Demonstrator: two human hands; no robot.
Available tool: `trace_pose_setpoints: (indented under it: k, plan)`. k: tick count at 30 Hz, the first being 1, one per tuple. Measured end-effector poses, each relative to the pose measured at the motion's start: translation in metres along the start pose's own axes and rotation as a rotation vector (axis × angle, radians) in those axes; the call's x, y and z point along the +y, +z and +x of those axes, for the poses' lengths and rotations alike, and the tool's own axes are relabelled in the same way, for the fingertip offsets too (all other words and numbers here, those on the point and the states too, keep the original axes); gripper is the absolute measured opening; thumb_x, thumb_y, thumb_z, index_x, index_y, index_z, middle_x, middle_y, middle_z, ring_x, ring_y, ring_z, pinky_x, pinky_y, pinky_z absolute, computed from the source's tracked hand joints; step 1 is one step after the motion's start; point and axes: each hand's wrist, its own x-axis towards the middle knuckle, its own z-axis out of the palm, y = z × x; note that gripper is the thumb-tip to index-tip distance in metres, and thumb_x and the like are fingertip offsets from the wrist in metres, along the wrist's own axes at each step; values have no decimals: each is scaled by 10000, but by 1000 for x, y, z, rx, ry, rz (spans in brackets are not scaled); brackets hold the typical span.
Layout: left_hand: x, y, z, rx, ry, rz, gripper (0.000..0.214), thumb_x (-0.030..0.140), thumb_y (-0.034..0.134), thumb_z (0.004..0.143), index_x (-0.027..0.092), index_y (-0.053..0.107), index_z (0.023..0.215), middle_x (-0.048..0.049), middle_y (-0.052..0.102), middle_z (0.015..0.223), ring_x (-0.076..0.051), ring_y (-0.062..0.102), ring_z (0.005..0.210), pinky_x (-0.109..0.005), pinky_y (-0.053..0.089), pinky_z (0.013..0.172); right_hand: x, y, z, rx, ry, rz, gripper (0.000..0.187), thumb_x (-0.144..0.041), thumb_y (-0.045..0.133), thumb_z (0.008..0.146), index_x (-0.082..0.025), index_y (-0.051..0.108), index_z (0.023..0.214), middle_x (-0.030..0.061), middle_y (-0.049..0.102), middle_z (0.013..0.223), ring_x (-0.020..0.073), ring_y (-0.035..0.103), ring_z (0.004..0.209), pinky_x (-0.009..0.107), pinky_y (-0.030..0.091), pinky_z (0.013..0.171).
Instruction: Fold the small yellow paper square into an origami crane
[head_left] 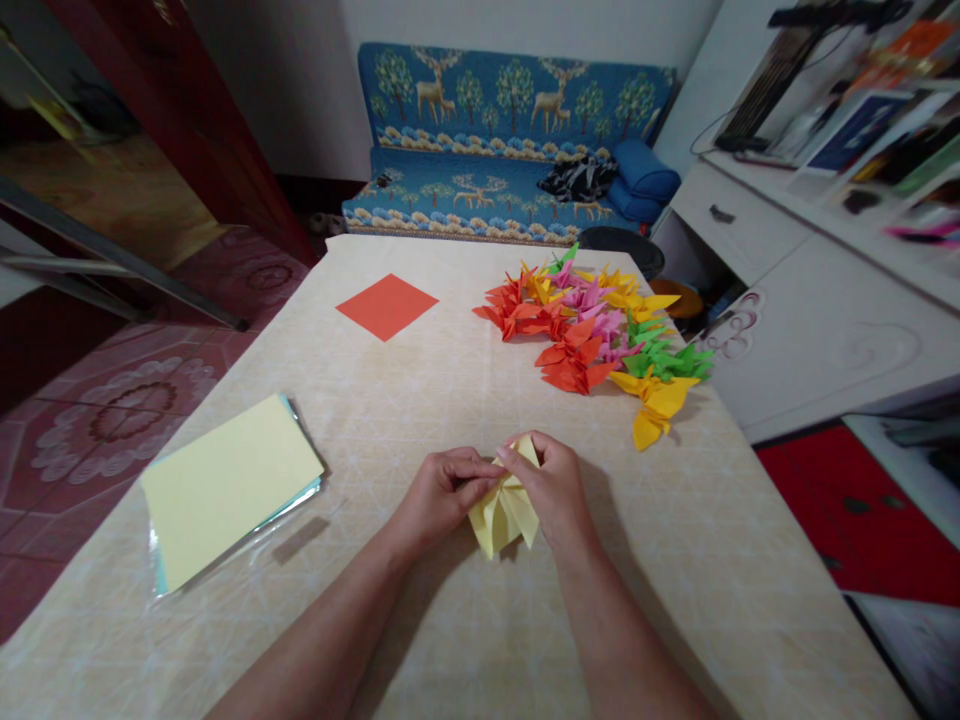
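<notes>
Single head-worn view, close above near side of table (420, 395), facing forward and down toward sofa (442, 172)

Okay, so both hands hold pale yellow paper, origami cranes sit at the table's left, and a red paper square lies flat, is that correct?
Wrong side: the head view shows the origami cranes at the right of the table. The left hand and right hand do hold pale yellow paper, and the red paper square lies flat.
</notes>
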Motion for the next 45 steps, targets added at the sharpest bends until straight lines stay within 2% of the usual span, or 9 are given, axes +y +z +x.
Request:
trace_pose_setpoints:
  k: [12,20,22,25,28,31,37,42,45]
  plan:
    - [-1,-4,0,-68,-48,-84,221,272,610,800,139,743,916,-73,590,744,-136,528,668,-245,384,585,10,-1,1,-21,52,117,232,-340,619,732,-137,688,821,50,665,702,154,574,601,227,425,526]
    - [0,-4,-1,-91,-71,-136,215,289,635,781,149,749,898,-62,599,742,-126,530,660,-235,385,578,9,-2,-2,9,94,222,346,-466,559,788,-139,649,717,18,582,565,128,504,487,223,380,457]
    - [1,-4,-1,-36,-87,-158,215,298,647,768,153,751,886,-61,613,739,-127,536,657,-233,386,575,8,-3,0,67,84,244,435,-535,479,823,-144,647,732,44,611,613,151,546,537,238,415,490]
    - [1,-4,2,196,-119,-222,203,304,683,728,162,754,856,-68,666,792,-144,569,697,-234,409,605,5,-4,2,187,11,285,464,-559,391,860,-162,631,849,76,650,788,184,603,706,261,468,601]
    - [-1,-5,6,482,-133,-330,223,304,715,688,178,747,869,-71,709,898,-180,611,801,-251,450,687,0,-1,-2,302,-99,244,366,-495,430,870,-169,596,865,56,613,814,173,583,755,265,467,663]
    - [-4,-8,8,665,-103,-385,248,303,717,683,174,737,893,-65,720,908,-187,627,828,-265,468,725,-5,7,-11,254,-212,174,234,-398,505,860,-179,588,859,34,587,803,156,566,754,258,455,682]
    - [-6,-10,6,728,-78,-379,328,314,686,726,175,695,1022,-70,690,1017,-183,615,911,-270,462,775,-8,30,-26,94,-475,-80,155,-261,660,751,-208,644,896,62,551,985,173,562,841,274,477,700]
    - [-5,-6,6,684,-22,-342,287,276,688,725,190,708,998,-62,664,1026,-178,588,964,-267,450,823,5,36,-23,102,-437,-196,179,-255,608,800,-207,656,965,53,604,891,146,570,706,251,472,628]
    - [-3,-3,5,627,-10,-338,165,265,679,727,188,745,857,-51,665,923,-172,600,906,-259,469,789,10,33,-19,92,-383,-230,141,-275,560,837,-192,669,869,35,617,759,146,570,654,251,461,619]
